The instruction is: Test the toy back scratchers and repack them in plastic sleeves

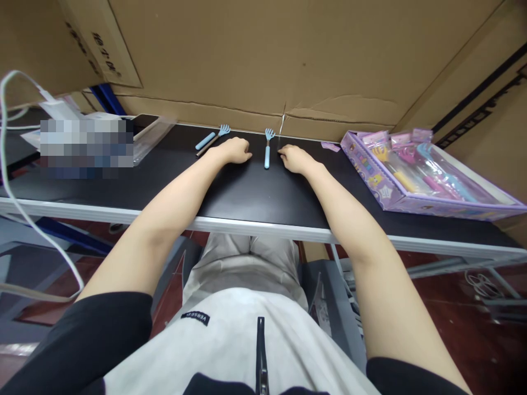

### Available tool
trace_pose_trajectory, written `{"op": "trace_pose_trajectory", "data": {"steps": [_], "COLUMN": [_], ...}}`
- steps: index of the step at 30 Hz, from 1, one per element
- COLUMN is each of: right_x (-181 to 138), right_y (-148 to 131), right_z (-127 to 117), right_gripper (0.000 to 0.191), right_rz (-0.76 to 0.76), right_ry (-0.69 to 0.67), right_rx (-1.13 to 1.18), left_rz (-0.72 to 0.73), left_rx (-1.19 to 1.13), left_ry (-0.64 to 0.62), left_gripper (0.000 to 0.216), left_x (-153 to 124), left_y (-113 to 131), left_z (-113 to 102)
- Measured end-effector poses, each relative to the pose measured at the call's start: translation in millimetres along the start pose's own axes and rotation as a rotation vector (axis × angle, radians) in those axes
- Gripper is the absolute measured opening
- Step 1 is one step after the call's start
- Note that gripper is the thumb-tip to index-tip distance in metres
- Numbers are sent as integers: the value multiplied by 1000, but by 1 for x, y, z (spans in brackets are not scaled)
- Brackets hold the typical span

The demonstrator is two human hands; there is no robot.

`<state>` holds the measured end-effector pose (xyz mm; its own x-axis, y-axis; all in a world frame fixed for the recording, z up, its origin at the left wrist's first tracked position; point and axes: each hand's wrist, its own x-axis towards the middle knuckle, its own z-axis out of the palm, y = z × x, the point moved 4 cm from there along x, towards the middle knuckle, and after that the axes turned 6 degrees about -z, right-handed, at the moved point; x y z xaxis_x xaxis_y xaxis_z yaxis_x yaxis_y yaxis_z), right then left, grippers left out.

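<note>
A small light-blue claw-headed scratcher [267, 148] lies on the black table [230, 192], its handle pointing toward me. My left hand [234, 150] rests knuckles-up just left of it, fingers curled under, holding nothing that I can see. My right hand [293, 158] rests just right of it, fingers curled the same way. Neither hand touches the scratcher. A second blue scratcher [212, 138] lies at a slant beyond my left hand, beside a thin brown stick.
A purple display box [382, 189] of packaged pink, yellow and blue scratchers stands at the right. A small purple tag [330, 146] lies near it. Clear plastic sleeves [153, 137], a white charger and cable [16, 203] lie at the left. Cardboard sheets [288, 60] wall the table's far edge.
</note>
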<state>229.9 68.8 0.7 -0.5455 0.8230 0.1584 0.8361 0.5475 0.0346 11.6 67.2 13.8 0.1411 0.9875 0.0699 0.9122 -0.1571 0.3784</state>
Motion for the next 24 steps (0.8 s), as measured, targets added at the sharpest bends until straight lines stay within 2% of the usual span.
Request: {"op": "trace_pose_trajectory", "data": {"steps": [2, 4, 10, 24], "right_x": [1, 1, -4, -3], "right_y": [1, 1, -7, -6], "right_z": [1, 1, -8, -8], "right_gripper": [44, 45, 50, 49], "right_rz": [-13, -14, 29, 21], "right_ry": [25, 27, -80, -68], "right_rx": [8, 10, 12, 17], "left_rz": [35, 44, 5, 3], "left_rx": [45, 118, 305, 319], "left_ry": [41, 20, -75, -67], "left_gripper": [11, 11, 38, 38], "left_x": [-4, -7, -20, -23], "left_y": [0, 3, 14, 17], "left_z": [2, 4, -3, -4]}}
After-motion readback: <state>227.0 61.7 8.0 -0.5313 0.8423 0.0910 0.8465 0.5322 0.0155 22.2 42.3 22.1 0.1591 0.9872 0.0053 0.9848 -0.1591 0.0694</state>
